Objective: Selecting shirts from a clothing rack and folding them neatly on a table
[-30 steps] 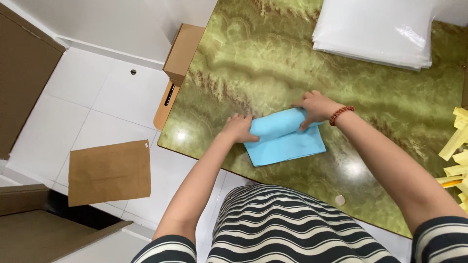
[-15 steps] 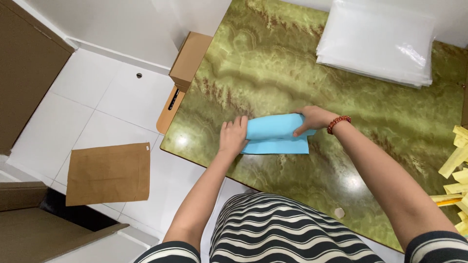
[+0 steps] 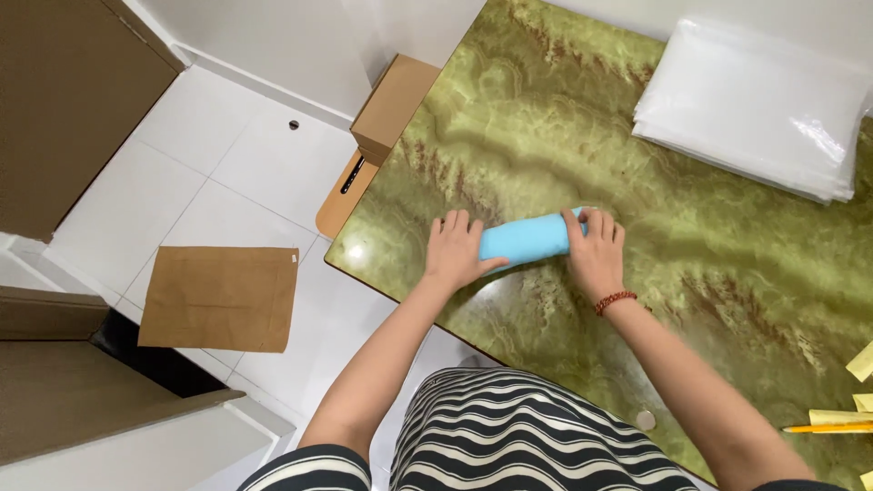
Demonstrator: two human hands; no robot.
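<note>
Left hand (image 3: pixel 455 250), right hand (image 3: pixel 596 250) clamped on soft blue rolled cloth (image 3: pixel 530 240); glossy green marble table (image 3: pixel 564 136)

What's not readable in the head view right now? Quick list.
- Both ends of the blue roll: covered by the left hand and right hand.
- Yellow pieces and pencil: cut off by the right edge.
- Stack of clear bags: count unreadable, glare.
- Small round thing on the table: too small to identify.
</note>
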